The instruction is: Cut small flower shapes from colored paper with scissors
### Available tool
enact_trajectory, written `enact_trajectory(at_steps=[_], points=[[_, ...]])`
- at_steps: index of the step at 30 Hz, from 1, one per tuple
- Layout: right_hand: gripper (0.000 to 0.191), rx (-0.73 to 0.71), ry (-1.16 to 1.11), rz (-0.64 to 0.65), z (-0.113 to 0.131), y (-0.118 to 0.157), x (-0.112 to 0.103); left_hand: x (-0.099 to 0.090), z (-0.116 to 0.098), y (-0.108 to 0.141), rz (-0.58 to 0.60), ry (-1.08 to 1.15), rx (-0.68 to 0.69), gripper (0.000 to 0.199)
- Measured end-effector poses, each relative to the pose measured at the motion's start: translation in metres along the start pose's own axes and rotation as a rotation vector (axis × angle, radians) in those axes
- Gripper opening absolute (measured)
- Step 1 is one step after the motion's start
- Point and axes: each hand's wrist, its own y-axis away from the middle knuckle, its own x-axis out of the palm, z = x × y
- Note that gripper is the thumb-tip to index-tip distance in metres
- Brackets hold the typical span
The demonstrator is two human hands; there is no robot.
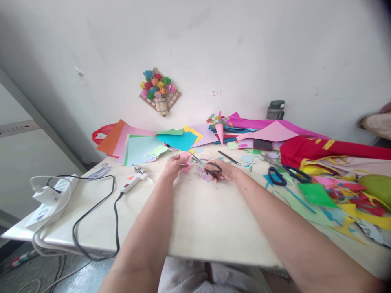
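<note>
My left hand (174, 166) pinches a small piece of pink paper (185, 162) over the middle of the table. In my right hand (225, 170) is a pair of scissors (214, 171) with black handles, fingers wrapped through the loops. The blades point left and up, close to the pink paper; whether they touch it I cannot tell. Small paper scraps (202, 174) lie beneath and around the scissors. Behind them rests a black pen (229, 157).
A white glue gun (134, 181) with a black cord lies left, near a power strip (51, 203). Coloured sheets (177, 140) line the wall side. At right are a second pair of scissors (285, 173), a phone (262, 144) and offcuts (317, 194). A pink paper cone (219, 132) holds small flowers.
</note>
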Motion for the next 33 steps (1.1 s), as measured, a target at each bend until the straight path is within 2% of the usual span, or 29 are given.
enact_trajectory(at_steps=[6,13,18,22,26,29,33], points=[[0.029,-0.019,-0.005,-0.02,-0.001,-0.003,0.001,0.001,0.004,-0.004,0.019,0.004,-0.01,0.038],[0.026,-0.064,-0.005,-0.098,-0.001,-0.004,0.0,0.002,0.003,-0.005,0.036,0.05,-0.05,0.039],[0.031,-0.1,-0.063,-0.167,0.005,0.0,-0.006,0.002,0.004,-0.005,0.079,0.01,-0.054,0.036],[0.037,-0.18,-0.138,-0.329,0.011,0.005,-0.014,0.003,0.005,-0.006,0.022,-0.081,-0.001,0.04],[0.044,-0.18,-0.171,-0.505,0.013,0.005,-0.018,0.008,0.004,-0.005,-0.075,-0.097,0.006,0.045],[0.048,-0.155,-0.145,-0.579,0.011,0.001,-0.019,0.014,0.005,-0.005,-0.131,-0.146,0.019,0.043],[0.044,-0.172,-0.101,-0.618,0.002,-0.007,-0.02,0.022,0.01,-0.007,-0.176,-0.291,0.059,0.035]])
